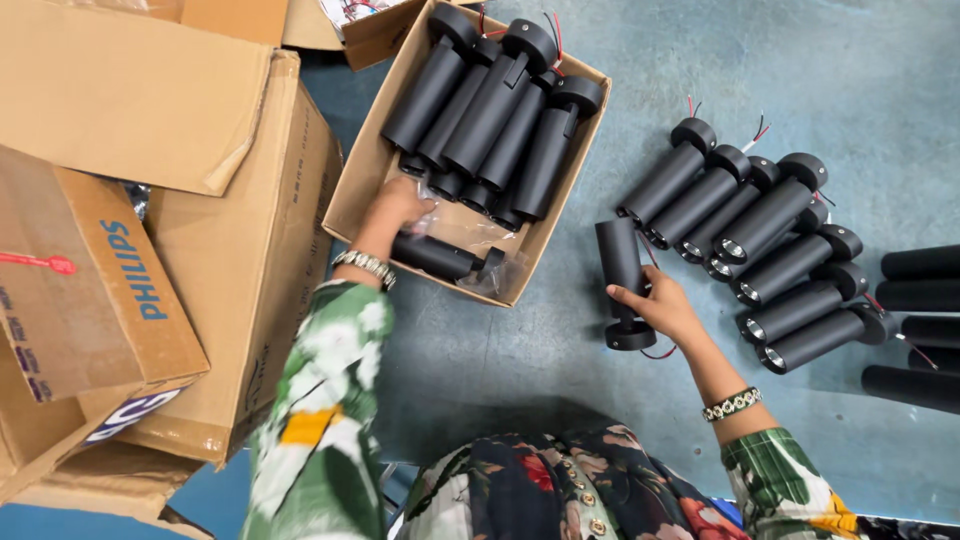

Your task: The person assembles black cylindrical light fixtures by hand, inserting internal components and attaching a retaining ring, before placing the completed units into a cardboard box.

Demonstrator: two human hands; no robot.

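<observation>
Inside the open carton (350,190), near its front wall, my left hand (398,205) grips a black lamp cylinder (440,258). My right hand (660,305) holds another cylinder (620,262) over bare blue floor (500,360), just left of the laid-out row (760,235).

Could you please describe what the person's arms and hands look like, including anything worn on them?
Both arms wear loose floral sleeves in green, white and yellow. The left hand is bare, with a silvery metal bracelet at its wrist. The right hand is also bare, with a beaded bangle of dark and pale stones.
</observation>
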